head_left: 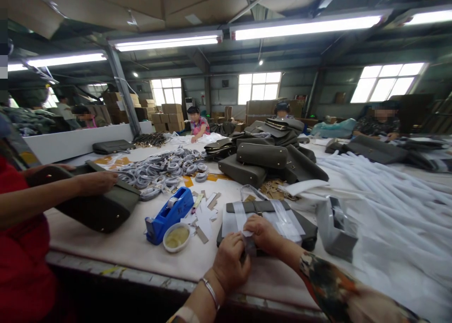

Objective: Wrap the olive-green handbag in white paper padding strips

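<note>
A dark grey handbag (308, 231) lies flat before me, with a thin white sheet (229, 224) over its front. Two whitish translucent strips (282, 211) run across the flap and the sheet. At the bag's near edge, my right hand (263, 233) pinches the end of a strip or a fold of the sheet. My left hand (232, 262) is closed beside it, nearly touching, at the same edge. What its fingers grip is hidden. A grey tape dispenser (335, 236) stands to the right of the bag.
To the left are a blue tape dispenser (169, 215), a small white dish (177, 238) and paper scraps. Coiled straps (173, 165), stacked handbags (261, 158) and long white strips (384, 191) lie beyond. At left, a co-worker's hands (95, 182) hold another bag.
</note>
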Demonstrator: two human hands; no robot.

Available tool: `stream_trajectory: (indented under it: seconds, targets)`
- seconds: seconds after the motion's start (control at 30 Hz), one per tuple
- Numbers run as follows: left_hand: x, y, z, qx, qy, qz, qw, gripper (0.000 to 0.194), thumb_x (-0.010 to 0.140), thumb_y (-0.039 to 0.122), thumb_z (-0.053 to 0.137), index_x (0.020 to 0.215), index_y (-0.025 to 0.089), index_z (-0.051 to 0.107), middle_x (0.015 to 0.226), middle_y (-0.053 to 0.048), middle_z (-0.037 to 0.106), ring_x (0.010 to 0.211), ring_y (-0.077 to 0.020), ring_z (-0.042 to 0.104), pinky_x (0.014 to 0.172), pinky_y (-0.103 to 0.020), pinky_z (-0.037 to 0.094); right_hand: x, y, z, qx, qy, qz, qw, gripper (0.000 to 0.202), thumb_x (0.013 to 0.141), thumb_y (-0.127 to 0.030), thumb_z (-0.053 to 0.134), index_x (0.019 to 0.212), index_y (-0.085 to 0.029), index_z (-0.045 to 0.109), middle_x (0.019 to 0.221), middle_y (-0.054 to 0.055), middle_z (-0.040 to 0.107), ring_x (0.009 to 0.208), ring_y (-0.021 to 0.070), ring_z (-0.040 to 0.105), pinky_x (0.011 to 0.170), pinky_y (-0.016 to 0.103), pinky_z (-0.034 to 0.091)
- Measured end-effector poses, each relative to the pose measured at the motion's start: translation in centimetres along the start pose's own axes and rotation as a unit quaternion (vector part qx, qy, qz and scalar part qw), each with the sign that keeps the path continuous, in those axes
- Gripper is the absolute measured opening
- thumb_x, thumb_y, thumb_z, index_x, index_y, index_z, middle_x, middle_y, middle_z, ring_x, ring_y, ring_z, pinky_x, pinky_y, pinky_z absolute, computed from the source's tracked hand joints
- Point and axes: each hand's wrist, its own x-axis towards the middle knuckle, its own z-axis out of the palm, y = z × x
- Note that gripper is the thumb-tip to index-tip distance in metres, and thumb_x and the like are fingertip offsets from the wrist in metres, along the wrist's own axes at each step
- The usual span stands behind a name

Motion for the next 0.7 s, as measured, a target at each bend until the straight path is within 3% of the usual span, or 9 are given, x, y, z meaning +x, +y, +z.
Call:
stream_trajectory:
  seconds: [0.1,0.2,0.37,0.53,0.7]
  targets:
    - [0.2,0.0,0.7,0.002,0.031,-0.047,0.998,0.009,0.089,0.023,0.054,0.087,0.021,0.062,0.090,-0.008,0.070,0.092,-0.0241,0.066,0.095,-0.044,0.054,0.1,0.1,0.0,0.041,0.000,0.011,0.999,0.017,0.077,-0.007,0.060,0.070,-0.019,0.071,0.083,0.005,0.073,0.086,0.0195,0.061,0.087,0.033,0.045]
    - [0.3,-0.4,1.4,0.008,0.034,-0.076,0.996,0.023,0.094,0.019,0.046,0.074,0.021,0.056,0.080,-0.007,0.067,0.081,-0.0215,0.063,0.087,-0.040,0.053,0.2,0.2,0.2,0.074,0.002,0.033,0.997,0.017,0.083,-0.016,0.065,0.067,-0.019,0.069,0.084,0.005,0.073,0.088,0.0199,0.062,0.087,0.033,0.045]
    - [0.6,-0.8,1.1,-0.006,-0.005,-0.109,0.994,0.023,0.091,0.015,0.048,0.068,0.021,0.052,0.074,-0.004,0.062,0.076,-0.0189,0.059,0.075,-0.031,0.047,0.1,0.7,0.3,0.128,-0.006,0.065,0.990,0.026,0.086,-0.021,0.062,0.060,-0.018,0.064,0.076,0.003,0.069,0.078,0.0172,0.061,0.079,0.030,0.045]
    - [1.2,-1.0,0.4,-0.039,-0.054,-0.147,0.987,0.022,0.090,0.015,0.048,0.071,0.021,0.056,0.074,-0.002,0.064,0.074,-0.0167,0.058,0.072,-0.029,0.043,-0.6,1.0,-1.0,0.183,-0.031,0.085,0.979,0.028,0.090,-0.030,0.060,0.066,-0.017,0.068,0.070,0.001,0.062,0.069,0.0152,0.058,0.067,0.026,0.043]
    - [2.0,-0.8,-0.4,-0.073,-0.091,-0.189,0.975,0.024,0.089,0.020,0.051,0.065,0.020,0.055,0.070,-0.001,0.062,0.071,-0.0156,0.057,0.072,-0.028,0.044,-1.4,0.6,-2.9,0.196,-0.102,0.046,0.974,0.020,0.081,-0.038,0.076,0.077,-0.019,0.077,0.085,0.002,0.069,0.083,0.0187,0.062,0.080,0.029,0.048]
